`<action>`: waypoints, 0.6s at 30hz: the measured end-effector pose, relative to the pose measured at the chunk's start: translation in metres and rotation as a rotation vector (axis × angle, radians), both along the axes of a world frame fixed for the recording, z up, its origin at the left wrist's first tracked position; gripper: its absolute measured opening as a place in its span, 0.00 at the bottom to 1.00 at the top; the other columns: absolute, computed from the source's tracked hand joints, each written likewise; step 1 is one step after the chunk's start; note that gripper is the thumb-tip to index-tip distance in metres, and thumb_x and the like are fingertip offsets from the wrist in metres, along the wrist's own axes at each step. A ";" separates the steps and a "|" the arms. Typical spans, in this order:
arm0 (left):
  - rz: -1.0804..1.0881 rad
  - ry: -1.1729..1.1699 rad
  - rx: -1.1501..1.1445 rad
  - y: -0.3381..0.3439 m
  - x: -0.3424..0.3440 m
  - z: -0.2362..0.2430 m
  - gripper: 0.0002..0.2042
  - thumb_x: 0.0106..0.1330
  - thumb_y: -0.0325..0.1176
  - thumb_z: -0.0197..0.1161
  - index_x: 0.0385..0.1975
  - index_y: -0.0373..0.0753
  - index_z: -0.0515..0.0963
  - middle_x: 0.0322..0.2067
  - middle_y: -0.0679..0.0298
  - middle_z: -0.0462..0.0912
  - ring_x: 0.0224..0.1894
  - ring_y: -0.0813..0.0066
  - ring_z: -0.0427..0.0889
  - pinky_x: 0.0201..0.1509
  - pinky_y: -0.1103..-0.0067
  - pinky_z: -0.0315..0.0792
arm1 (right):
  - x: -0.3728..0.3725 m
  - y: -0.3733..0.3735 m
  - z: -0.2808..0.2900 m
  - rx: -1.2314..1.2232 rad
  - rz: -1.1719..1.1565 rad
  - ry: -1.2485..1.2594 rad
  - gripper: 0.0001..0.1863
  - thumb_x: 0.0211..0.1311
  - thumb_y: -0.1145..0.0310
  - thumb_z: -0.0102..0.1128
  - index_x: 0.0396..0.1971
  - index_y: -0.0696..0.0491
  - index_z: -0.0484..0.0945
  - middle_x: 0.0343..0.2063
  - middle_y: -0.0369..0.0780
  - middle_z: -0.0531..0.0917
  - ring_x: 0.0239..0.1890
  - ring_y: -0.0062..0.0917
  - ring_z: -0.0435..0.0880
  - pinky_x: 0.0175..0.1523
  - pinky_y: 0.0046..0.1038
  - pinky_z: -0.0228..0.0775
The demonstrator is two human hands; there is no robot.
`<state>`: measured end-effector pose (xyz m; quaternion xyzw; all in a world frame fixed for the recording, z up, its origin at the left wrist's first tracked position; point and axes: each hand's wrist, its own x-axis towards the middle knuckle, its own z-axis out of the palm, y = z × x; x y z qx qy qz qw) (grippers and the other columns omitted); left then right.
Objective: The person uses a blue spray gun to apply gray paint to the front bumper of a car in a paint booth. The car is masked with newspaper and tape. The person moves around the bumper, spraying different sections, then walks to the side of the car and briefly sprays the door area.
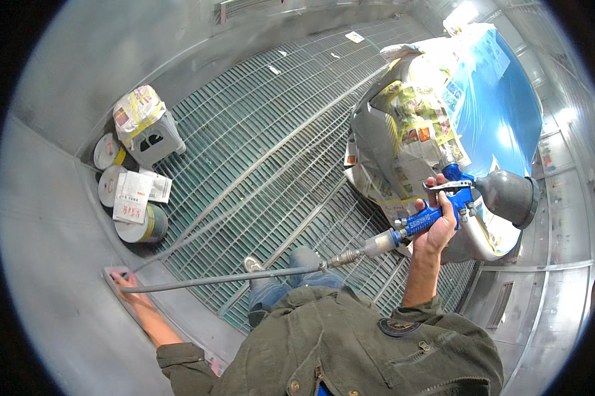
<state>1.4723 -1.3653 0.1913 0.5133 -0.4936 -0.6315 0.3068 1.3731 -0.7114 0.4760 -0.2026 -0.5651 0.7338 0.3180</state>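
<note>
My right hand (436, 228) is wrapped around the blue grip of a spray gun (457, 198), its fingers at the metal trigger. A dark grey paint cup (509, 198) juts from the gun to the right. Below the grip, a clear filter (379, 245) and metal fittings join it to a grey air hose (238, 278). The hose runs left to my left hand (134, 290), which is closed around it beside a pinkish plate (118, 276) at the left wall. Beyond the gun's nozzle stands a car body part (403, 125), masked with newspaper, yellow tape and blue film (502, 99).
Along the left wall stand several round cans (139, 228), some papers (134, 197) on top, and a grey plastic canister (157, 138) covered with taped paper. The floor is metal grating (264, 132), with hose trailing across it and paper scraps (354, 37) farther off. Metal walls enclose the space.
</note>
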 end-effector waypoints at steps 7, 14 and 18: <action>-0.029 0.241 -0.286 -0.077 -0.118 0.041 0.35 0.70 0.50 0.56 0.61 0.21 0.60 0.62 0.42 0.64 0.61 0.49 0.71 0.67 0.64 0.67 | -0.074 -0.053 -0.007 -0.092 -0.014 0.065 0.24 0.66 0.76 0.46 0.63 0.51 0.63 0.54 0.42 0.78 0.52 0.29 0.81 0.32 0.28 0.80; -0.039 0.103 -0.325 -0.072 -0.200 0.034 0.32 0.72 0.50 0.53 0.59 0.22 0.63 0.61 0.45 0.66 0.63 0.54 0.69 0.69 0.67 0.65 | -0.191 -0.082 -0.031 -0.134 -0.002 0.074 0.23 0.65 0.75 0.47 0.62 0.53 0.64 0.52 0.42 0.79 0.50 0.29 0.81 0.30 0.29 0.80; 0.021 -0.045 -0.154 -0.077 -0.223 -0.036 0.32 0.70 0.52 0.56 0.60 0.27 0.66 0.60 0.50 0.68 0.60 0.57 0.71 0.64 0.69 0.67 | -0.276 -0.104 -0.040 -0.157 -0.023 0.071 0.21 0.68 0.72 0.47 0.59 0.57 0.66 0.49 0.43 0.80 0.49 0.30 0.81 0.29 0.28 0.82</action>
